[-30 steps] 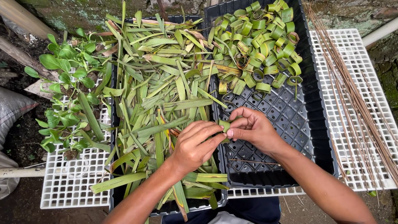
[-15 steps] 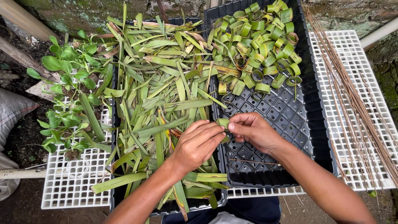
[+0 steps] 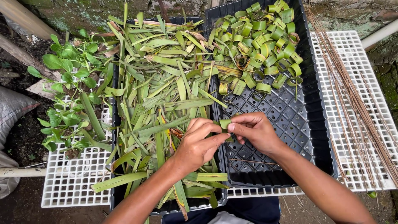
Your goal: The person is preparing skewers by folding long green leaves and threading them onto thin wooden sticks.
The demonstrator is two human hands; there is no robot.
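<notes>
My left hand (image 3: 198,145) and my right hand (image 3: 253,130) meet over the near edge of a black seedling tray (image 3: 290,124). Both pinch one short green leaf strip (image 3: 224,123), which curls between the fingertips. Under my left hand lies a big heap of long green leaf strips (image 3: 161,95) in another black tray. Many rolled green leaf rings (image 3: 261,45) are piled at the far end of the seedling tray.
White plastic grid panels (image 3: 70,182) carry the trays. A bundle of thin brown sticks (image 3: 352,95) lies across the right panel. Small leafy seedlings (image 3: 70,83) stand on the left. Bare soil and a grey sack (image 3: 12,112) lie at far left.
Both hands stay at the same spot and keep working the small leaf strip between the fingertips; the fingers have shifted slightly around it.
</notes>
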